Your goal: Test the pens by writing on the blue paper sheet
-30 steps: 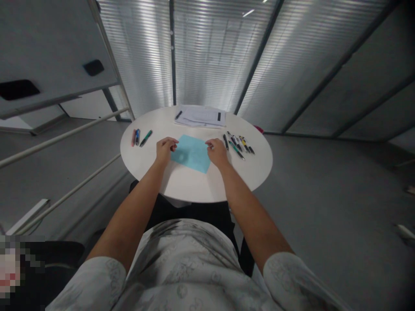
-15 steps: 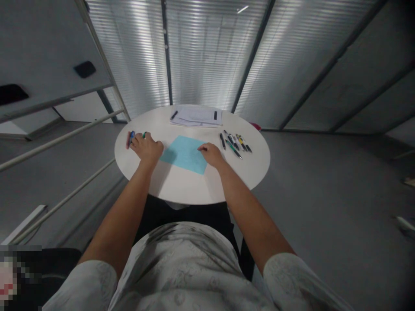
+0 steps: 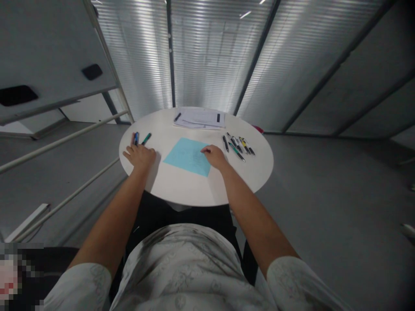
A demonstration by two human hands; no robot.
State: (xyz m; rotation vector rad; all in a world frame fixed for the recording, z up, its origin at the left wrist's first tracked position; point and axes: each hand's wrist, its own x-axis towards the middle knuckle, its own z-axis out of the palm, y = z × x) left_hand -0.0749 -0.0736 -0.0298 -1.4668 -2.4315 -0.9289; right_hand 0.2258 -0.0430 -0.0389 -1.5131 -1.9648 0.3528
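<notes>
My left hand (image 3: 140, 156) rests low over the table's left side, fingers spread and palm down. Just beyond its fingertips lie a green marker (image 3: 147, 138), a blue marker (image 3: 136, 138) and a reddish marker (image 3: 132, 138), partly covered by the fingers. A sheet of light-blue paper (image 3: 188, 156) lies flat between my hands, with faint marks on it. Over its right edge, my right hand (image 3: 215, 157) is closed, thumb and fingers pinched together. Something small and dark shows at those fingertips, too unclear to name.
Several pens (image 3: 236, 144) lie in a loose group on the right of the round white table (image 3: 181, 190). A stack of white papers (image 3: 199, 118) with dark items on it sits at the far edge. A pale metal rail (image 3: 65, 136) runs past the left side.
My left hand has drawn back toward me and to the left, uncovering more of the green and blue markers. My right hand stays at the blue paper. The view has shifted slightly.
</notes>
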